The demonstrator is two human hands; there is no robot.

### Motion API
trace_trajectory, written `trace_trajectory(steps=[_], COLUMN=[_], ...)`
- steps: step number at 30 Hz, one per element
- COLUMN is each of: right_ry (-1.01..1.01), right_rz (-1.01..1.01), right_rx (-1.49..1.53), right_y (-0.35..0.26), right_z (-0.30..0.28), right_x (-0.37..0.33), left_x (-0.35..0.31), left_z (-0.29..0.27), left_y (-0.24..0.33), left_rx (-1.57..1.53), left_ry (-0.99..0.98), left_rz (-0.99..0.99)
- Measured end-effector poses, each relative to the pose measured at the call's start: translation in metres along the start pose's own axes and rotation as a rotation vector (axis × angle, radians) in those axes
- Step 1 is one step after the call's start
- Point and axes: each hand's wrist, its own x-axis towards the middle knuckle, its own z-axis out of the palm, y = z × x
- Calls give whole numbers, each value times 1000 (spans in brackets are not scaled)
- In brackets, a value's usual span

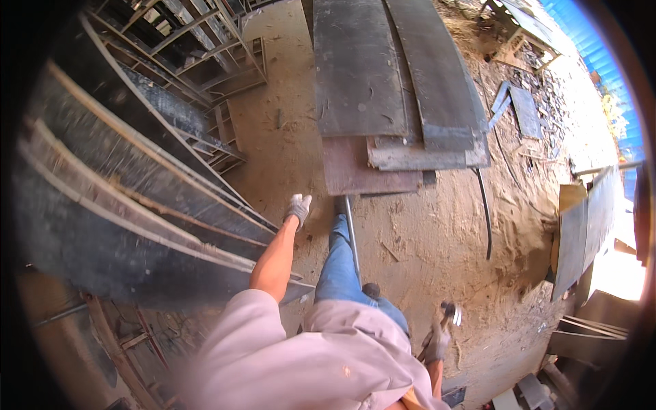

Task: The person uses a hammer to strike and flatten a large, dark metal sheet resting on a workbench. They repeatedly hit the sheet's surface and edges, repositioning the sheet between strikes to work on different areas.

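My left hand [298, 208], in a grey glove with pale fingertips, hangs over the dirt floor between the leaning dark panels and the panel stack. Nothing shows in it, and its fingers look loosely bent and a little apart. At my right side, my gloved right hand [436, 344] is closed around a hammer [452, 313], whose metal head points forward and catches the light. Most of its handle is hidden by the hand. Straight ahead lies a stack of dark plywood sheets [362, 75], with a reddish-brown sheet [362, 167] sticking out toward me. A metal pipe [352, 239] runs beside my leg.
Large dark panels [137, 198] lean along my left, their edges close to my left arm. Metal frames [205, 55] stand behind them. A black strip [484, 212] hangs from the stack to the floor. On the right are upright boards [584, 229] and a wooden table [526, 34].
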Motion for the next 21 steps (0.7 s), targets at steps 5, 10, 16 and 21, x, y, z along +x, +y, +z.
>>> trace_trajectory(steps=[5, 10, 16, 21], right_ry=[200, 256, 196, 26], right_rz=[312, 302, 281, 84], right_rx=[-193, -202, -161, -254], right_y=[-64, -102, -211, -239], right_z=[57, 102, 199, 228], right_x=[-26, -19, -22, 44], left_x=[173, 303, 331, 271], left_z=[42, 55, 12, -3], left_y=[72, 106, 163, 194], left_rx=[-180, -274, -200, -389], left_ry=[-58, 20, -180, -177], left_rz=[-5, -172, -170, -11])
